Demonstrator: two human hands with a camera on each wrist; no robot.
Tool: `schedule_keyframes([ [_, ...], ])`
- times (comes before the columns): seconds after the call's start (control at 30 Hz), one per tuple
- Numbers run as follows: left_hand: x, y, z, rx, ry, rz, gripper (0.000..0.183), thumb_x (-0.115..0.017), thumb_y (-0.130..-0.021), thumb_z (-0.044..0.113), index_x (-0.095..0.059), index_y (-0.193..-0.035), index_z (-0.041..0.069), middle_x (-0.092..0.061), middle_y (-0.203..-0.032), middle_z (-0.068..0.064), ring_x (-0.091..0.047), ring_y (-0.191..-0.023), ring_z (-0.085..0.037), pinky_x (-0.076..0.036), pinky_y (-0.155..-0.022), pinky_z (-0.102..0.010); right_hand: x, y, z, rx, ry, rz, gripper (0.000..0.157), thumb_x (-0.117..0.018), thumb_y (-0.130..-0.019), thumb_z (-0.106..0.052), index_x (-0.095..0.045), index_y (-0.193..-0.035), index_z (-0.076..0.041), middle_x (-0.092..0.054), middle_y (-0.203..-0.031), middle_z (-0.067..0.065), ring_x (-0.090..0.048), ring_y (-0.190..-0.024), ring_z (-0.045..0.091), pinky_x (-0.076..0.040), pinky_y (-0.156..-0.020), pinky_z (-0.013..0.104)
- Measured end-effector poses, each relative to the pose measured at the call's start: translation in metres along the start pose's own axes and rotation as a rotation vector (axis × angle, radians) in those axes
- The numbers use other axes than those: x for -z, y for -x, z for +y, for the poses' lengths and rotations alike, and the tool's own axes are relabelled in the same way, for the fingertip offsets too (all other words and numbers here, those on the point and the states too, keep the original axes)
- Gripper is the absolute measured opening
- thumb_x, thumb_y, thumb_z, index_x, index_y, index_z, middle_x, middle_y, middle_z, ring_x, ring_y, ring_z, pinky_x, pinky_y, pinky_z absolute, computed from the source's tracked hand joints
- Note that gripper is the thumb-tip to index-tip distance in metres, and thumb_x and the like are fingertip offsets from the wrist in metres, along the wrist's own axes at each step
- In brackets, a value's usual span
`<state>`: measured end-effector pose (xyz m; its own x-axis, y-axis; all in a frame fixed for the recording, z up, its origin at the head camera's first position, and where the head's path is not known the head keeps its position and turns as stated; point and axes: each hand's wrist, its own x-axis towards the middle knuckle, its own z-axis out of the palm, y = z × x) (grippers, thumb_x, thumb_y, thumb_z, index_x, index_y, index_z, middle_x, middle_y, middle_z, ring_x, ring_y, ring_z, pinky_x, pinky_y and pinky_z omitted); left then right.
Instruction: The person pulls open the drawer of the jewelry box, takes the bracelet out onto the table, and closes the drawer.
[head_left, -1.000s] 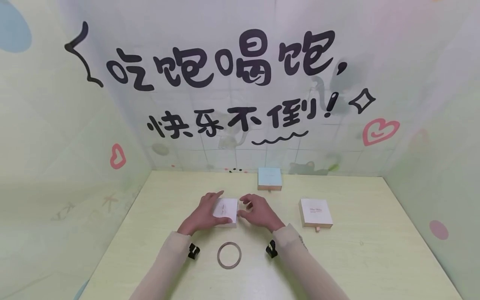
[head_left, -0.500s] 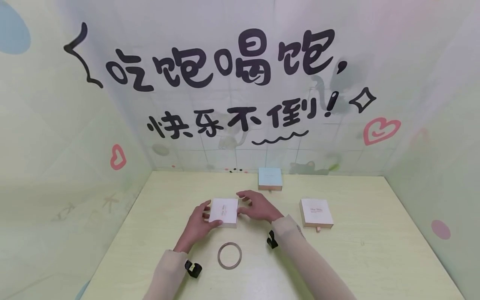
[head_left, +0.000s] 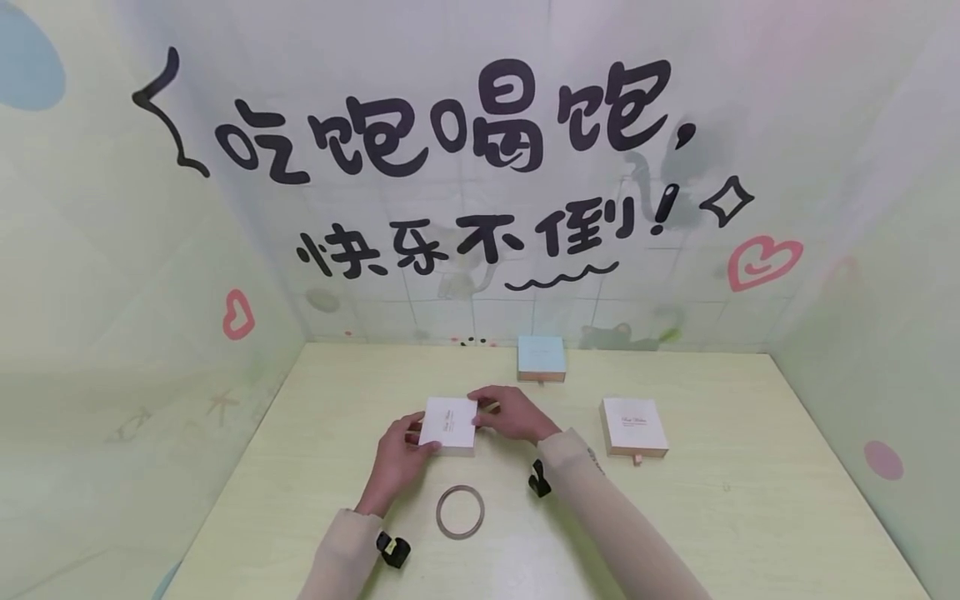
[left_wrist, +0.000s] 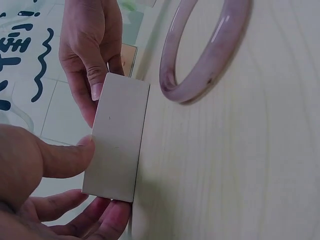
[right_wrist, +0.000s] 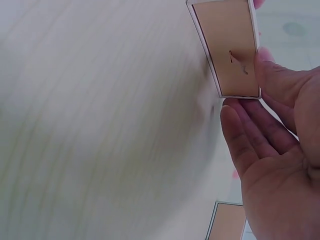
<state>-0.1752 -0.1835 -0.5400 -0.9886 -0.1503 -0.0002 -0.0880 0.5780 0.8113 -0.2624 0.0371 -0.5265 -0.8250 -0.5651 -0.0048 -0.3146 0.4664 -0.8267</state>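
White square card box point(head_left: 447, 423) between both hands, beyond the glossy mauve bangle point(head_left: 440, 512).
Left hand point(head_left: 401, 458), half-curled, grips left end, likely bracing; right hand point(head_left: 517, 412), fingers bent, pinches tan drawer front point(right_wrist: 227, 30) end, presumably since the pull tab point(right_wrist: 243, 66)'s there.

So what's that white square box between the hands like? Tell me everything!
The white, square, cardboard-looking box is shallow, with small reddish writing on top. Its right end shows a tan drawer front, seemingly shut, with a small tab. The left grip holds its left end, the right grip its right. Whether it touches the pale wood-grain table is unclear.
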Motion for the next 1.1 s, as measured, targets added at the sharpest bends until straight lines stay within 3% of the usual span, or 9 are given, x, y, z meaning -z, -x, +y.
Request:
schedule_keyframes([
  [0.53,0.005,-0.007,0.0,0.042,0.036,-0.011,0.05,-0.076,-0.089,0.005,-0.06,-0.136,-0.001,-0.067,-0.123,-0.022,-0.066,-0.107,-0.033,-0.055,-0.093,-0.047,-0.007,0.005,0.004,-0.102,-0.012,0.089,0.035,-0.079,-0.09,-0.02,-0.07,-0.123,-0.012,-0.072,-0.111,0.005,-0.067,-0.104,0.02,-0.056,-0.096,0.038],
  [0.73,0.006,-0.012,-0.001,0.041,0.052,-0.001,0.046,-0.076,-0.088,0.006,-0.064,-0.132,0.0,-0.068,-0.121,-0.021,-0.065,-0.106,-0.032,-0.054,-0.092,-0.045,-0.009,0.007,0.006,-0.1,-0.011,0.142,0.034,-0.082,-0.088,-0.021,-0.071,-0.118,-0.01,-0.072,-0.103,0.003,-0.066,-0.098,0.018,-0.056,-0.091,0.038],
  [1.1,0.008,-0.022,-0.002,0.074,0.07,0.003,0.037,-0.07,-0.092,0.01,-0.068,-0.128,0.002,-0.069,-0.118,-0.019,-0.065,-0.107,-0.03,-0.053,-0.093,-0.041,-0.02,0.017,0.005,-0.099,-0.028,0.243,0.025,-0.082,-0.088,-0.019,-0.071,-0.107,-0.006,-0.073,-0.094,0.005,-0.064,-0.086,0.013,-0.052,-0.075,0.026],
])
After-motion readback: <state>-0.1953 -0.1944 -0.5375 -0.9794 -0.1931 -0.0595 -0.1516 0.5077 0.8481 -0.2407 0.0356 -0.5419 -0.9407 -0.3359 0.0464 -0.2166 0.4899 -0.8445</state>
